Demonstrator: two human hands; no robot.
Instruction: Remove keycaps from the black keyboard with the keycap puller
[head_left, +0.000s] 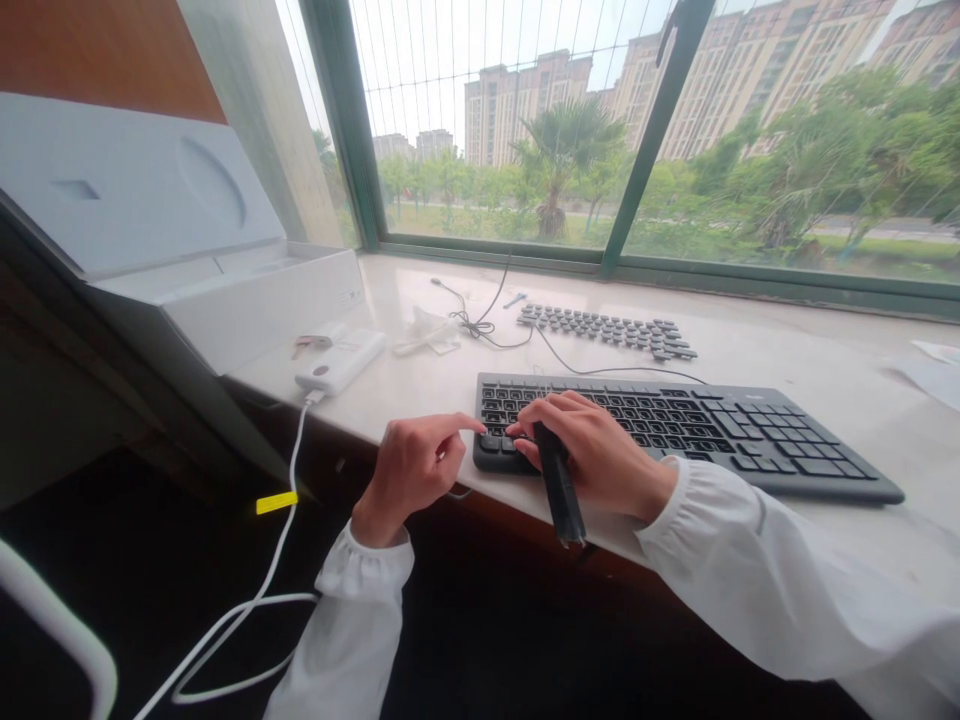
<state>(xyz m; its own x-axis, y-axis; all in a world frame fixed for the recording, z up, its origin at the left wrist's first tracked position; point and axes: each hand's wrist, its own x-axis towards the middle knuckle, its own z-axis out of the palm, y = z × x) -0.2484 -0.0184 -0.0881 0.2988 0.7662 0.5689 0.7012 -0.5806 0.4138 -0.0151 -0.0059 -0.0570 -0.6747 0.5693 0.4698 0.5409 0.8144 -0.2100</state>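
A black keyboard (810,482) lies along the front edge of the white table. Its left and middle keys are bare square sockets, while the number pad and a few bottom-left keys keep their caps. My right hand (592,450) is closed round a black-handled tool (559,490) over the left part of the keyboard. The tool's handle slants down past the table edge, and its working end is hidden by my fingers. My left hand (416,460) points its index finger at the keyboard's left edge, other fingers curled, holding nothing.
Removed keycaps (607,325) lie in rows behind the keyboard, beside a black cable (480,328). A white power bank (343,362) with a white cord (296,450), crumpled clear plastic (427,332) and an open white box (262,300) stand left. Paper (930,375) lies right.
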